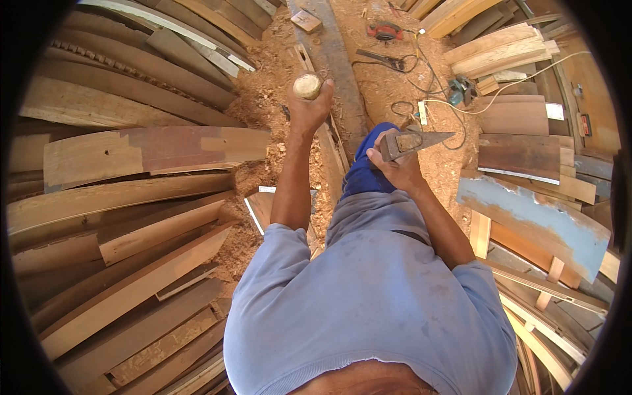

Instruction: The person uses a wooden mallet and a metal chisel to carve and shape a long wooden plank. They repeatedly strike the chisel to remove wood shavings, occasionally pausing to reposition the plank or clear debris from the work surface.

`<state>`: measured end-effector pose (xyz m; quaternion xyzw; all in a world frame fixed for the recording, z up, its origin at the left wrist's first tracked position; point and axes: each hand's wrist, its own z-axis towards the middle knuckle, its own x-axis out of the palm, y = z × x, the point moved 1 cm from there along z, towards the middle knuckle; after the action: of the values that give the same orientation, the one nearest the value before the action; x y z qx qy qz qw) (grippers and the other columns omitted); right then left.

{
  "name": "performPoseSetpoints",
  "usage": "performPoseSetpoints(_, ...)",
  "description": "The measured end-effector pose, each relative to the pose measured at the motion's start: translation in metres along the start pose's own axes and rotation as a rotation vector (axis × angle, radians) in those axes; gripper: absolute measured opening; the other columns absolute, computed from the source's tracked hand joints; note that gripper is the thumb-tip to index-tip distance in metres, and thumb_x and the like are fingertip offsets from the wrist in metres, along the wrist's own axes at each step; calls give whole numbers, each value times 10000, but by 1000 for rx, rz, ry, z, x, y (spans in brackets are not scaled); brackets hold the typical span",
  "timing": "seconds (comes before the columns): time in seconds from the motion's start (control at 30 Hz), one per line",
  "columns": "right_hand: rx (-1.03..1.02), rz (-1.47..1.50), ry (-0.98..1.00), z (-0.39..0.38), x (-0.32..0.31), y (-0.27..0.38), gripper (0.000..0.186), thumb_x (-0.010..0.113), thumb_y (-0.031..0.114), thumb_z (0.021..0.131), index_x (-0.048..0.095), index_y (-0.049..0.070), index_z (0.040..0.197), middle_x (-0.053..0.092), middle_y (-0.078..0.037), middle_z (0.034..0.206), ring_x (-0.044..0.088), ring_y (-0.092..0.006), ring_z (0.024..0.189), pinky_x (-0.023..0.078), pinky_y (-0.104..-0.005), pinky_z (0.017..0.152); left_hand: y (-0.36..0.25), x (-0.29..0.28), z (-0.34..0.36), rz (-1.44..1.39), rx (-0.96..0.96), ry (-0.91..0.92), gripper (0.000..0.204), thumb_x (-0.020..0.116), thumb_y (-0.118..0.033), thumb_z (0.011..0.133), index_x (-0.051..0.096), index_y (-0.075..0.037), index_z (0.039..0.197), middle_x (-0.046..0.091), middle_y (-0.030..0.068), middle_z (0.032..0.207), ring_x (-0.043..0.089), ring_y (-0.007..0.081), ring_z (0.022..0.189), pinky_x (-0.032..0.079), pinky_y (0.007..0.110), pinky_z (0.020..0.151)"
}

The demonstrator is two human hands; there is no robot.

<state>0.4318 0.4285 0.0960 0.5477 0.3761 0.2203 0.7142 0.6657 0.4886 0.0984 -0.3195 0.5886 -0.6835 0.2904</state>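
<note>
My left hand (311, 112) is closed around an upright wooden tool handle (307, 86) with a broad, pale round end facing up. What lies below that grip is hidden. A narrow timber with slots cut in it (334, 141) runs beneath this hand. My right hand (400, 170) is closed on a hatchet (431, 139), just under its head. From above, its dark metal head looks like a wedge, its thin end pointing right, with the wooden handle end (409, 141) showing in the eye. The hatchet is above my blue-clad knee (370, 171), apart from the left-hand tool.
Stacked boards (131, 187) line the left side; more planks (520, 161) lie on the right. Wood shavings (263, 178) cover the floor. Ahead are a long grey plank (339, 59) bearing a small block (307, 21), a red power tool (385, 31), cables (431, 72) and a teal-black power tool (462, 91).
</note>
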Motion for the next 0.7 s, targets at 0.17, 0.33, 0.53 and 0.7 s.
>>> performPoseSetpoints(0.17, -22, -53, 7, 3, 0, -3, 189, 768, 84, 896, 587, 66, 845, 577, -6, 802, 558, -122, 741, 481, -305, 690, -1, -3, -3, 66, -47, 22, 149, 749, -48, 909, 606, -57, 866, 613, -21, 708, 585, 64, 584, 486, 257, 517)
performPoseSetpoints(0.33, 10, 4, 18, 5, 3, -5, 190, 766, 83, 895, 587, 69, 834, 565, 8, 775, 549, -113, 721, 475, -297, 675, 20, -3, 3, 50, -50, 28, 168, 756, -69, 927, 590, -58, 910, 640, 6, 710, 638, 89, 608, 505, 254, 523)
performPoseSetpoints(0.53, 11, 18, 26, 12, 5, -2, 185, 764, 73, 899, 595, 69, 825, 567, 17, 765, 545, -93, 723, 471, -283, 669, 52, 9, -7, 264, 254, -14, 151, 754, -54, 921, 606, -48, 949, 625, -13, 749, 615, 72, 654, 522, 259, 550)
performPoseSetpoints(0.7, 105, 95, -21, 16, 4, -9, 197, 791, 165, 902, 663, 18, 933, 673, -38, 861, 628, -137, 791, 511, -300, 737, 45, 2, 2, 160, 88, -7, 137, 733, -53, 938, 597, -52, 924, 642, 6, 731, 615, 82, 614, 504, 251, 537)
